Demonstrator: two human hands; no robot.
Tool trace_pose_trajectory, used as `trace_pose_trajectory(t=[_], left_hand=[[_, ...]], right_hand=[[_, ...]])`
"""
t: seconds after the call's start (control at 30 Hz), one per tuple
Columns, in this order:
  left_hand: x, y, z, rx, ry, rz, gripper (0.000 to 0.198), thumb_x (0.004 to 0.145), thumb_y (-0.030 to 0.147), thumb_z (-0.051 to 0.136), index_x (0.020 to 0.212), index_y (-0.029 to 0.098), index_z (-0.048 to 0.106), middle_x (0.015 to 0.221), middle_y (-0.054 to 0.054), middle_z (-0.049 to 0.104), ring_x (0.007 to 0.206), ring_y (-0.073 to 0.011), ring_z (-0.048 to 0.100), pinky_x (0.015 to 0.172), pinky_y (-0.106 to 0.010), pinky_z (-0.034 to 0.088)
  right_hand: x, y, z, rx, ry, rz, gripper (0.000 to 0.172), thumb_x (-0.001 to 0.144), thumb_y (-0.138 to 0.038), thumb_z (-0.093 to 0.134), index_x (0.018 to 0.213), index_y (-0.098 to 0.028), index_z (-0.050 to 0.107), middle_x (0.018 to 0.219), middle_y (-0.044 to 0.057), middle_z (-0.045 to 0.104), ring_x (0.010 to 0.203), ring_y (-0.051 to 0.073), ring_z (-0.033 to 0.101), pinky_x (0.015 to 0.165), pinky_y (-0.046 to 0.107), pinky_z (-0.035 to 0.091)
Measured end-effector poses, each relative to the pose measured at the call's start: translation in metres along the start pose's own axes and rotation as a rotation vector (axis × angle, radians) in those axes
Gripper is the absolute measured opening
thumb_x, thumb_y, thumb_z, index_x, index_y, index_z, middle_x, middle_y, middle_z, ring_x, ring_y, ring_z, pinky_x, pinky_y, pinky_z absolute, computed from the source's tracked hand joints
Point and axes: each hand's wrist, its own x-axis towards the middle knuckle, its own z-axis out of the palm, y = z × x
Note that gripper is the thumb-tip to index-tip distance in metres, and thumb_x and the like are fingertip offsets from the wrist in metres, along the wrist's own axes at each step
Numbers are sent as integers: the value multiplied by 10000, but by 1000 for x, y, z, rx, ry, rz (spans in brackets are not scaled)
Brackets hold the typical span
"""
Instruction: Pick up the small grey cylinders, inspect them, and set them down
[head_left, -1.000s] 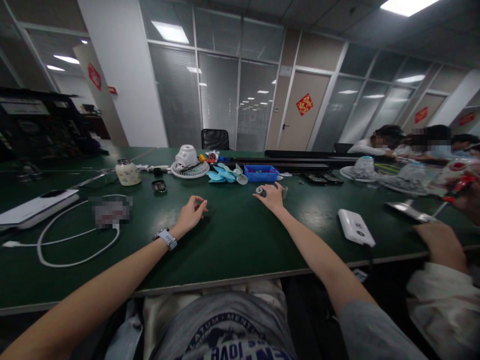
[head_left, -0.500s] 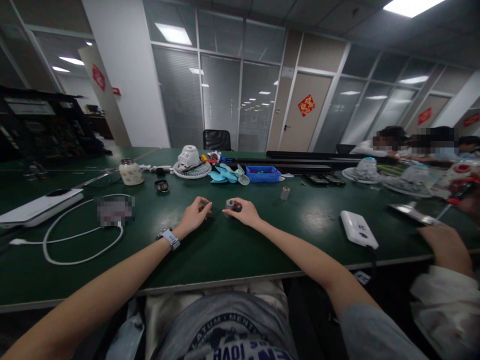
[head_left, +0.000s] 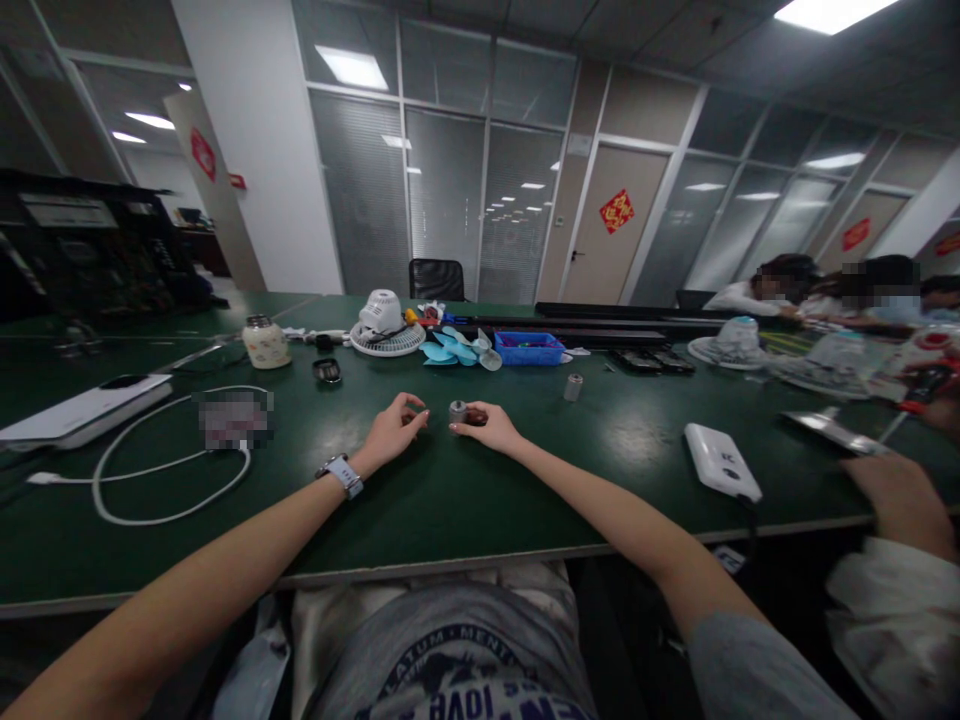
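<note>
A small grey metal cylinder (head_left: 457, 416) stands on the green table (head_left: 420, 510), with a short pin on its top. My right hand (head_left: 487, 428) has its thumb and fingers around the cylinder from the right. Just left of it, my left hand (head_left: 397, 430) is held with the fingers curled and a gap between thumb and fingertips, nothing in it. A second metal cylinder (head_left: 573, 387) stands farther back on the right.
Behind my hands lie light-blue fan blades (head_left: 452, 348), a blue basket (head_left: 529, 349) and a white fan part (head_left: 382, 320). A cabled phone sits left, a white power bank (head_left: 721, 460) right. A person's hand (head_left: 896, 490) works at the far right.
My right fingers have moved lower on the cylinder, so its top shows more. The whole view has shifted slightly.
</note>
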Motion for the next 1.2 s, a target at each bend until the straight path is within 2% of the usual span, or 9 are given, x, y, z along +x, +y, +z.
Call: trace_pose_trajectory(t=[0.1, 0.2, 0.3, 0.37, 0.5, 0.7, 1.2], left_hand=[[-3, 7, 0, 70, -13, 48, 435, 811, 531, 524, 1117, 222, 534, 894, -48, 701, 707, -191, 649, 660, -316, 501], [-7, 14, 1, 186, -6, 234, 470, 854, 517, 476, 1219, 228, 544, 1122, -84, 663, 972, -231, 607, 820, -361, 485], [-10, 20, 4, 326, -24, 448, 491, 890, 482, 443, 1320, 253, 514, 1369, -67, 533, 1204, -255, 460, 1012, -423, 369], [-12, 22, 7, 404, -67, 518, 514, 906, 464, 428, 1382, 273, 459, 1462, -48, 439, 1262, -263, 395, 1062, -448, 306], [-12, 20, 12, 490, -148, 568, 554, 923, 462, 404, 1449, 293, 358, 1514, -29, 362, 1303, -274, 343, 1063, -464, 296], [-10, 15, 12, 551, -152, 586, 566, 941, 460, 376, 1473, 284, 302, 1515, -18, 364, 1298, -271, 341, 1046, -463, 323], [-8, 12, 15, 528, -113, 611, 503, 940, 438, 403, 1418, 279, 407, 1481, -24, 419, 1233, -264, 382, 1005, -461, 357]], right_hand=[[1, 1, 0, 35, 11, 21, 383, 607, -263, 819, 944, -175, 659, 945, 59, 728, 908, 196, 686, 891, 379, 522], [1, 0, 1, 44, 25, 18, 360, 577, -273, 826, 869, -177, 638, 877, 34, 725, 860, 191, 688, 856, 367, 528], [0, -1, 1, 84, 16, 6, 346, 567, -261, 819, 839, -180, 621, 839, 16, 719, 838, 184, 686, 833, 350, 527], [0, -1, 1, 87, 13, -7, 333, 567, -251, 811, 829, -180, 617, 828, 10, 715, 834, 181, 683, 831, 343, 522], [1, 1, 1, 71, 19, -31, 335, 564, -286, 809, 810, -184, 607, 807, 6, 705, 828, 179, 676, 815, 334, 514], [2, 5, 3, 112, 17, -56, 349, 544, -302, 817, 792, -187, 599, 775, -1, 685, 767, 169, 659, 764, 317, 510], [0, 5, 1, 85, 13, -102, 310, 604, -269, 785, 830, -192, 588, 810, 10, 684, 802, 183, 662, 792, 343, 514]])
